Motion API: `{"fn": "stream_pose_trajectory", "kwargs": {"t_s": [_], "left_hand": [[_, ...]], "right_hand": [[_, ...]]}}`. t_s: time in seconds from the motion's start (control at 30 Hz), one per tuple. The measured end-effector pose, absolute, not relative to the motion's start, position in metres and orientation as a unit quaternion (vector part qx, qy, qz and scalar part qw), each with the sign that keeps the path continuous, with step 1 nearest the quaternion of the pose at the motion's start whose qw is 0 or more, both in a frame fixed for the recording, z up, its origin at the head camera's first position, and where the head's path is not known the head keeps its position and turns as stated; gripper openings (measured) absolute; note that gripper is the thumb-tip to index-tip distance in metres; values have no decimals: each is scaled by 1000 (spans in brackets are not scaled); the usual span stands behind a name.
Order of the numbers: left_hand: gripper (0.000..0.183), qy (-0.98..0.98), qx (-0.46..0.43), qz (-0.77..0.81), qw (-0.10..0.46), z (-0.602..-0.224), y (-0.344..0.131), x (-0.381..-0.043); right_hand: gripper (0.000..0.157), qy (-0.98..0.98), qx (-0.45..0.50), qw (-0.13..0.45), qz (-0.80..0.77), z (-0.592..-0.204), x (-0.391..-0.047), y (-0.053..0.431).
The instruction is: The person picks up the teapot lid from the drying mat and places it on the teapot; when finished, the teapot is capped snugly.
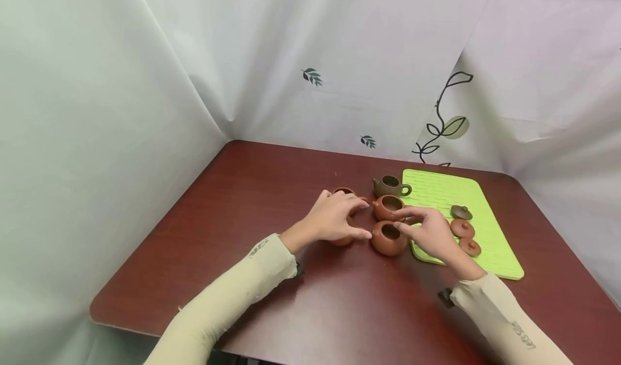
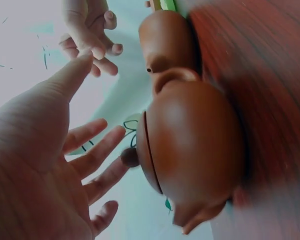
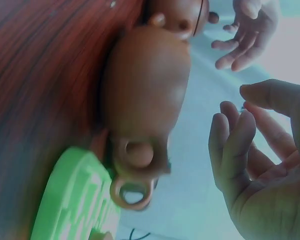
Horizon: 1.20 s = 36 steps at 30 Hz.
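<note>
My left hand (image 1: 335, 217), fingers relaxed and spread, hovers over a reddish-brown teapot (image 2: 195, 140) with its lid on. One fingertip overlaps the lid's knob (image 2: 130, 157) in the left wrist view. Thumb and fingers apart, my right hand (image 1: 429, 233) is above the right side of a lidless reddish teapot (image 1: 388, 241); nothing shows between its fingers. Behind that pot stand another lidless reddish teapot (image 1: 386, 208) and a dark brown one (image 1: 383, 188). A further reddish pot (image 1: 343, 190) is mostly hidden behind my left hand.
A lime-green mat (image 1: 495, 257) lies on the right of the dark red table (image 1: 262, 192). On it are a dark brown lid (image 1: 461, 212) and two reddish lids, one in the middle (image 1: 462, 228) and one nearer (image 1: 469, 247). White printed cloth (image 1: 368, 84) hangs around the table.
</note>
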<state>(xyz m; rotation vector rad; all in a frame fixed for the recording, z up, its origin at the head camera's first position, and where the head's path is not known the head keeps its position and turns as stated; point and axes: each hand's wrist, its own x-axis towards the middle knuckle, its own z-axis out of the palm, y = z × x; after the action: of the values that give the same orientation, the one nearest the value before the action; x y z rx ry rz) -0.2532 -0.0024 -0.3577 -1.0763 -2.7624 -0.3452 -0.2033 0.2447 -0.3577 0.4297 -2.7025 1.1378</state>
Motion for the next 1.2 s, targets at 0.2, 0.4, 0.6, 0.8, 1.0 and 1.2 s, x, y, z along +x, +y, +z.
{"fn": "stream_pose_trajectory", "kwargs": {"t_s": [0.2, 0.4, 0.6, 0.8, 1.0, 1.2], "left_hand": [[62, -922, -369, -75, 90, -363, 13, -251], [61, -921, -377, -32, 97, -365, 25, -256], [65, -922, -376, -44, 76, -365, 37, -257], [65, -922, -381, -50, 41, -359, 42, -259], [70, -923, -377, -72, 5, -361, 44, -261], [69, -920, -384, -82, 7, -367, 47, -265]], "right_hand": [[19, -907, 127, 78, 393, -360, -199, 260], [20, -909, 114, 87, 392, -362, -197, 272], [20, -907, 113, 108, 392, -361, -195, 289], [20, -910, 95, 112, 387, -358, -193, 302], [30, -914, 76, 92, 389, -359, -193, 314], [32, -912, 59, 69, 400, -360, -191, 325]]}}
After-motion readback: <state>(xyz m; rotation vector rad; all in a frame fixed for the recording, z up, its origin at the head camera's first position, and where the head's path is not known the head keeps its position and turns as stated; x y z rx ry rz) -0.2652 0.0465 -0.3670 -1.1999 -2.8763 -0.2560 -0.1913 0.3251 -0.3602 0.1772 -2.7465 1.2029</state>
